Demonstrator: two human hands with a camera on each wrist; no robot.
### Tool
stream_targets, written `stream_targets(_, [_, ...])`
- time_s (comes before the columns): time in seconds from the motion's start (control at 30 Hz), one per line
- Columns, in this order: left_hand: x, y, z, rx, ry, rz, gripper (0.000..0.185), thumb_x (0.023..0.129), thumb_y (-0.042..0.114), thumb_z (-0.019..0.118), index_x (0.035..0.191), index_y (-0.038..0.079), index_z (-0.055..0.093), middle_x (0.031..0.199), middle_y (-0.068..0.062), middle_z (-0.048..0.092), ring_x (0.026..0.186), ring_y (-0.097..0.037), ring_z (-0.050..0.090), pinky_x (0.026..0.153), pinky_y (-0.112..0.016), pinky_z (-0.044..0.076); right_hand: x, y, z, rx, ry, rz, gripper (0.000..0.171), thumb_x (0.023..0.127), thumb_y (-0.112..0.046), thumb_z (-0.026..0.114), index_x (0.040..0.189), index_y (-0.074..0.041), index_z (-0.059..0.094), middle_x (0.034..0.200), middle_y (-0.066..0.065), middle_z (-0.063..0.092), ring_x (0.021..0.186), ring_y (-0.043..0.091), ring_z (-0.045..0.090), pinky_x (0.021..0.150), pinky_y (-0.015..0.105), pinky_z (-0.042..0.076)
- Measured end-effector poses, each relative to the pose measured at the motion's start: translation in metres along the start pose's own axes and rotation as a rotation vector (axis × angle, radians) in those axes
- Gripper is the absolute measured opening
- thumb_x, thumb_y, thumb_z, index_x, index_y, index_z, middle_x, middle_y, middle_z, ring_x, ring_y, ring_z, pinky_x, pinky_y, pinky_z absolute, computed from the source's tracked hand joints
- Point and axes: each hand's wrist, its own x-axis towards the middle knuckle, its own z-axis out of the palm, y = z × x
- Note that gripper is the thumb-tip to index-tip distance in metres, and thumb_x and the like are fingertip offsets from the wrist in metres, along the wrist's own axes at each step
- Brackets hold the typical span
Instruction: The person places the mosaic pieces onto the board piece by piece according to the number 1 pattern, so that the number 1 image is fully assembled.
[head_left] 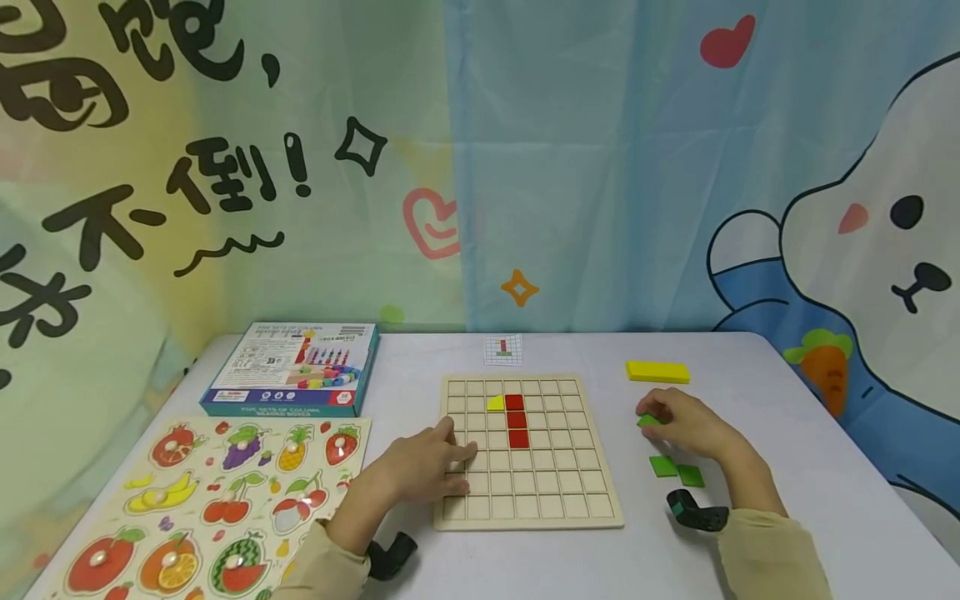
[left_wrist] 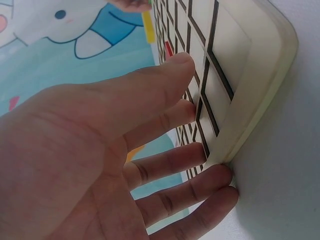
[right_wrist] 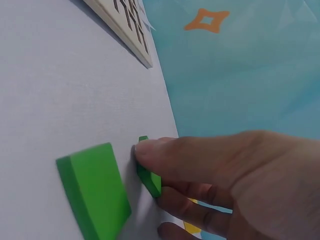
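Pastel cloth printed with black lettering, hearts and a white animal in blue (head_left: 570,167) hangs behind your white table (head_left: 570,567). On your left lies a fruit puzzle board (head_left: 187,521), with a flat box (head_left: 288,375) beyond it. In front of you sits the pale wooden grid board (head_left: 558,483). Your left hand (head_left: 420,467) rests at its left edge, fingers spread and loosely extended, gripping nothing. Your right hand (head_left: 686,425) is well apart from the board on the right, thumb and fingertips closed to a piece's thickness. Farther back is a yellow bar (head_left: 657,372); a small printed card (head_left: 503,350) lies just past the board. Three red squares (head_left: 517,420) fill a column of cells, with a little yellow piece (head_left: 495,403) left of the top one.

You seem to be at the pick-up step: your right hand pinches a green piece (right_wrist: 149,181) at the right of the board. The next move likely calls for a firm pinch and a clean lift. The piece is flat, plain green and tilted; you cannot tell whether it touches the table. Two more green tiles (head_left: 663,467) lie nearer you.
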Motion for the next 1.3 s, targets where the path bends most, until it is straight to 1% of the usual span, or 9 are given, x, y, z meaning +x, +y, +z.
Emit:
stream_targets(0.1, [0.000, 0.001, 0.000, -0.004, -0.001, 0.000, 0.053, 0.084, 0.041, 0.066, 0.133, 0.023, 0.056, 0.107, -0.002, 0.048, 0.081, -0.011, 0.045, 0.060, -0.032, 0.041, 0.001, 0.001, 0.001, -0.010, 0.006, 0.004, 0.025, 0.083, -0.010, 0.069, 0.104, -0.002, 0.060, 0.096, 0.010, 0.059, 0.087, 0.023, 0.052, 0.078, 0.040, 0.045])
stream_targets(0.17, [-0.001, 0.001, 0.000, -0.006, 0.001, 0.000, 0.053, 0.084, 0.041, 0.067, 0.133, 0.023, 0.056, 0.106, -0.002, 0.048, 0.081, -0.011, 0.045, 0.060, -0.033, 0.042, 0.002, 0.000, 0.002, -0.017, 0.014, 0.013, 0.023, 0.083, -0.010, 0.068, 0.103, -0.003, 0.060, 0.095, 0.008, 0.059, 0.086, 0.022, 0.051, 0.079, 0.039, 0.045])
stream_targets(0.3, [-0.001, 0.001, 0.000, -0.004, 0.003, 0.003, 0.054, 0.084, 0.041, 0.067, 0.133, 0.023, 0.056, 0.106, -0.002, 0.047, 0.081, -0.011, 0.045, 0.060, -0.034, 0.042, 0.004, -0.003, 0.005, -0.021, 0.032, 0.026, 0.020, 0.084, -0.010, 0.066, 0.103, -0.005, 0.061, 0.098, 0.009, 0.060, 0.089, 0.023, 0.051, 0.082, 0.041, 0.045])
stream_targets(0.4, [-0.002, 0.002, -0.001, -0.003, 0.009, 0.008, 0.054, 0.084, 0.041, 0.067, 0.133, 0.022, 0.056, 0.107, -0.002, 0.048, 0.080, -0.012, 0.045, 0.060, -0.034, 0.042, 0.005, -0.007, 0.007, -0.009, 0.047, 0.020, 0.020, 0.084, -0.011, 0.065, 0.103, -0.006, 0.061, 0.101, 0.010, 0.061, 0.091, 0.023, 0.052, 0.083, 0.043, 0.045])
stream_targets(0.67, [-0.001, 0.001, 0.000, 0.007, 0.006, 0.002, 0.052, 0.085, 0.041, 0.066, 0.133, 0.023, 0.056, 0.107, -0.002, 0.048, 0.081, -0.011, 0.045, 0.060, -0.032, 0.041, 0.010, -0.020, 0.012, 0.014, 0.097, -0.061, 0.019, 0.084, -0.009, 0.063, 0.102, -0.005, 0.062, 0.096, 0.007, 0.060, 0.087, 0.020, 0.051, 0.077, 0.037, 0.044])
stream_targets(0.87, [-0.001, 0.002, 0.000, -0.001, 0.007, -0.009, 0.051, 0.085, 0.036, 0.068, 0.133, 0.023, 0.056, 0.108, -0.002, 0.048, 0.080, -0.011, 0.045, 0.060, -0.031, 0.041, 0.010, -0.032, 0.017, 0.020, 0.121, -0.132, 0.020, 0.085, -0.008, 0.062, 0.104, -0.004, 0.062, 0.097, 0.006, 0.062, 0.088, 0.019, 0.053, 0.077, 0.037, 0.045])
stream_targets(1.03, [0.001, 0.001, 0.002, -0.010, 0.035, -0.014, 0.049, 0.083, 0.030, 0.072, 0.130, 0.025, 0.059, 0.106, -0.001, 0.048, 0.078, -0.011, 0.046, 0.058, -0.031, 0.040, 0.012, -0.043, 0.023, 0.001, 0.149, -0.156, 0.019, 0.086, -0.009, 0.062, 0.104, -0.005, 0.062, 0.099, 0.005, 0.061, 0.089, 0.019, 0.054, 0.076, 0.035, 0.046])
stream_targets(1.13, [0.002, 0.001, 0.004, -0.029, 0.046, -0.022, 0.048, 0.081, 0.028, 0.073, 0.128, 0.026, 0.061, 0.105, -0.001, 0.048, 0.076, -0.011, 0.046, 0.057, -0.030, 0.040, 0.013, -0.051, 0.027, 0.001, 0.150, -0.176, 0.018, 0.086, -0.009, 0.063, 0.103, -0.006, 0.063, 0.098, 0.004, 0.059, 0.089, 0.018, 0.054, 0.075, 0.034, 0.046])
stream_targets(1.3, [0.002, 0.001, 0.005, -0.028, 0.040, -0.031, 0.050, 0.080, 0.028, 0.074, 0.128, 0.027, 0.060, 0.105, -0.001, 0.048, 0.076, -0.011, 0.047, 0.056, -0.030, 0.039, 0.015, -0.063, 0.035, 0.022, 0.123, -0.210, 0.016, 0.086, -0.009, 0.063, 0.103, -0.008, 0.062, 0.098, 0.003, 0.056, 0.090, 0.018, 0.054, 0.077, 0.036, 0.046])
